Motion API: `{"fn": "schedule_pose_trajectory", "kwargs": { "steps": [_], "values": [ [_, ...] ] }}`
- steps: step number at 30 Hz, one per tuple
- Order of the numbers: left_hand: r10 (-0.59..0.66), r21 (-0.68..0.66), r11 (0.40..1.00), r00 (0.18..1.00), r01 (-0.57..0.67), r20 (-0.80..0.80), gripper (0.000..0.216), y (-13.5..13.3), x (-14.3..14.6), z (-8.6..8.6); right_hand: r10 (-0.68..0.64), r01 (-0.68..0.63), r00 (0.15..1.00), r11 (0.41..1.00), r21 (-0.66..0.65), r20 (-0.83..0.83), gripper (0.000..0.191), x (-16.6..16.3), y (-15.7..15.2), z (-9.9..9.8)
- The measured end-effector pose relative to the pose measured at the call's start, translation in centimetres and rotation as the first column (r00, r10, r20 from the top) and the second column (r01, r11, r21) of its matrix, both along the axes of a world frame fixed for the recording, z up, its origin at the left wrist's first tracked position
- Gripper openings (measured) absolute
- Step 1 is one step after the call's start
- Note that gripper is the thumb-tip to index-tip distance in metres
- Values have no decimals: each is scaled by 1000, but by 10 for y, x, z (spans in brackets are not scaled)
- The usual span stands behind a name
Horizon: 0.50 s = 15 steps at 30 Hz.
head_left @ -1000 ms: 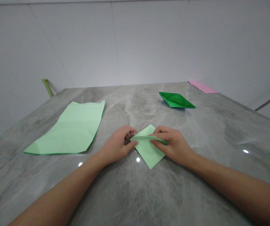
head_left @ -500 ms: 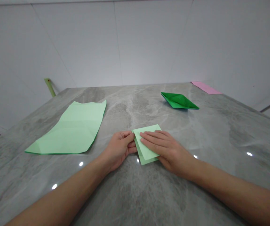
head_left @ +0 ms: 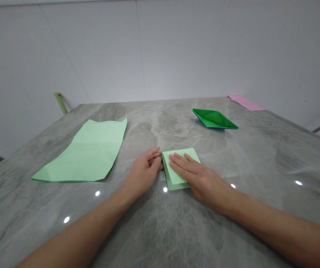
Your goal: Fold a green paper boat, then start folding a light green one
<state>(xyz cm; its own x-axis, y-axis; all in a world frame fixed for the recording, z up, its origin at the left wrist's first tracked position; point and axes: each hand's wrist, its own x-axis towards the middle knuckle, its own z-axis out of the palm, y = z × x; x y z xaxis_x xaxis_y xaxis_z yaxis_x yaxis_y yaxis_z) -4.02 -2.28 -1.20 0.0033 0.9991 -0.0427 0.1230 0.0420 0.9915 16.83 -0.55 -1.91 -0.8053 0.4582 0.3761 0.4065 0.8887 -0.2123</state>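
Observation:
A pale green folded paper (head_left: 173, 179) lies on the table in front of me, with layers showing along its left and near edges. My right hand (head_left: 196, 173) rests flat on top of it, fingers outstretched and slightly spread, covering its middle and right side. At the paper's left edge is my left hand (head_left: 144, 171), its fingers curled around toward the thumb. The fingertips touch that edge near the far left corner; the exact grip is partly hidden.
To the left lies a large creased pale green sheet (head_left: 93, 152). A dark green folded paper shape (head_left: 215, 120) sits behind my right hand. Pink paper (head_left: 248, 103) rests at the back right edge of the grey marbled table (head_left: 149, 230). A white wall (head_left: 115, 52) stands behind.
The folded paper has shifted slightly right and turned a little, and its upper layer lies flatter. My right fingers are more spread. My left fingers have moved up, loosening their pinch.

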Motion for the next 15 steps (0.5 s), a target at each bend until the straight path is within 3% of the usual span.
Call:
{"fn": "schedule_pose_trajectory", "kwargs": {
  "steps": [1,2,3,5,8,15],
  "values": [
    [44,156,988,978,-12,-203,43,-1,-3,1,-49,49,999,999,-6,0,67,2,3,-2],
    [61,291,955,925,55,-376,48,-3,-6,1,-97,97,995,995,-13,7,65,3,6,-3],
    [33,356,918,864,172,-503,45,-5,-9,2,-137,137,990,990,-19,20,64,4,8,-4],
    [-79,336,859,748,387,-659,25,-9,-11,3,-178,179,983,983,-29,53,63,5,10,-7],
    [-110,300,826,658,477,-745,21,-11,-10,1,-168,172,981,984,-37,102,61,2,7,-12],
    [-126,283,813,629,509,-767,7,-10,-10,3,-129,139,978,989,-51,161,59,0,0,-14]
  ]
}}
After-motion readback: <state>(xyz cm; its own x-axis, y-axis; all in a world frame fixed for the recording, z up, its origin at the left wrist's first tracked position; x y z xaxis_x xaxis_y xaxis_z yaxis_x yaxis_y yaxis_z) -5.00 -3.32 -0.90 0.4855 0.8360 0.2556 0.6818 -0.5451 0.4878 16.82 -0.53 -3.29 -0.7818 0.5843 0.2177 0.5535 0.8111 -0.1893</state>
